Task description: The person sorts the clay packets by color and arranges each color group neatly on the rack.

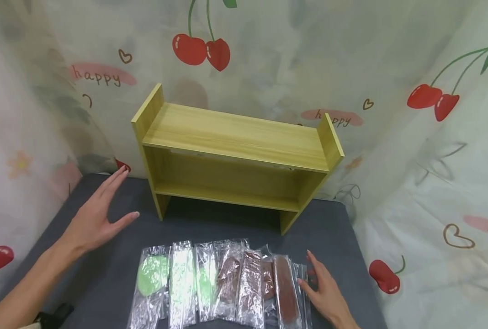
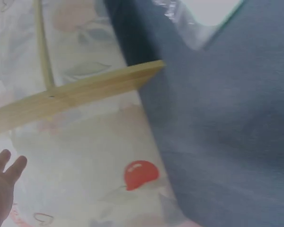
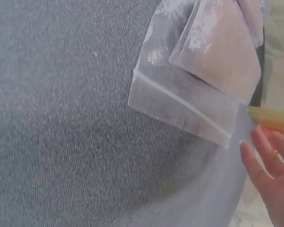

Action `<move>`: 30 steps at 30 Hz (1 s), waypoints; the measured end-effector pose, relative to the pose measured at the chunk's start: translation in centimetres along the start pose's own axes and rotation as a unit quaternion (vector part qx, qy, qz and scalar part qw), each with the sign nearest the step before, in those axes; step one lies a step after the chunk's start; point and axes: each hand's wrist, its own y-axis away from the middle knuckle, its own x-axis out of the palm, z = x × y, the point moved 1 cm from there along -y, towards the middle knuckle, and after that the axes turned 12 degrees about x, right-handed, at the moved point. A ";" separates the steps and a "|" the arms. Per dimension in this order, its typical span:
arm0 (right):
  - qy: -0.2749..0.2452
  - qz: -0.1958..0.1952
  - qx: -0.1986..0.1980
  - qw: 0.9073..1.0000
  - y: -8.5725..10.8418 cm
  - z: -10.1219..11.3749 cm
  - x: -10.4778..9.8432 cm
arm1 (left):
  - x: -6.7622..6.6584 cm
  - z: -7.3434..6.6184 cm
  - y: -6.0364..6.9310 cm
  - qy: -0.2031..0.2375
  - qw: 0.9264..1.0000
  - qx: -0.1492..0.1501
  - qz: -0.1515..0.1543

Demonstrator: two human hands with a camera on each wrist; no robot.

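Observation:
A pale wooden two-tier shelf (image 1: 236, 137) stands at the back of the dark table. In front of it lies a row of clear plastic packets, with a green one (image 1: 152, 274) at the left end and a brown one (image 1: 287, 292) toward the right. My left hand (image 1: 98, 217) hovers left of the shelf, fingers extended and thumb spread, holding nothing. Beside the right end of the row is my right hand (image 1: 324, 290), its fingers loosely extended; whether it touches the last packet cannot be told. The right wrist view shows a zip-top packet (image 3: 184, 106) near that hand.
The dark table (image 1: 227, 219) runs back to a hanging curtain (image 1: 264, 64) printed with cherries, which encloses the back and both sides. A black band (image 1: 55, 315) sits at the left wrist.

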 end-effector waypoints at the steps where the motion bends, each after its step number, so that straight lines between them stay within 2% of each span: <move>1: -0.010 0.008 0.010 1.000 0.1 0.0 0.1 | -0.1 -0.1 -0.3 0.007 1.000 0.005 -0.007; 4: -0.042 0.021 0.034 0.998 0.1 0.1 0.4 | -0.5 -0.2 -1.5 0.019 0.999 0.019 -0.025; 10: -0.098 0.060 0.094 0.989 0.1 0.8 1.1 | -1.1 -0.6 -4.2 0.012 0.998 0.045 -0.032; 14: -0.096 0.091 0.136 0.982 0.3 1.1 1.7 | -1.5 -0.7 -5.1 0.027 0.997 0.046 -0.047; 17: -0.085 0.096 0.140 0.982 0.5 1.1 2.1 | -1.9 -0.7 -5.7 0.039 0.996 0.048 -0.058; 23: -0.062 0.101 0.117 0.986 0.6 1.0 2.5 | -2.6 -0.8 -6.9 0.086 0.992 0.054 -0.080; 27: -0.055 0.102 0.119 0.986 0.5 0.8 2.8 | -2.9 -1.2 -7.8 0.119 0.988 0.057 -0.085; 30: -0.055 0.105 0.128 0.985 0.5 0.7 3.1 | -3.1 -1.2 -8.4 0.131 0.987 0.046 -0.080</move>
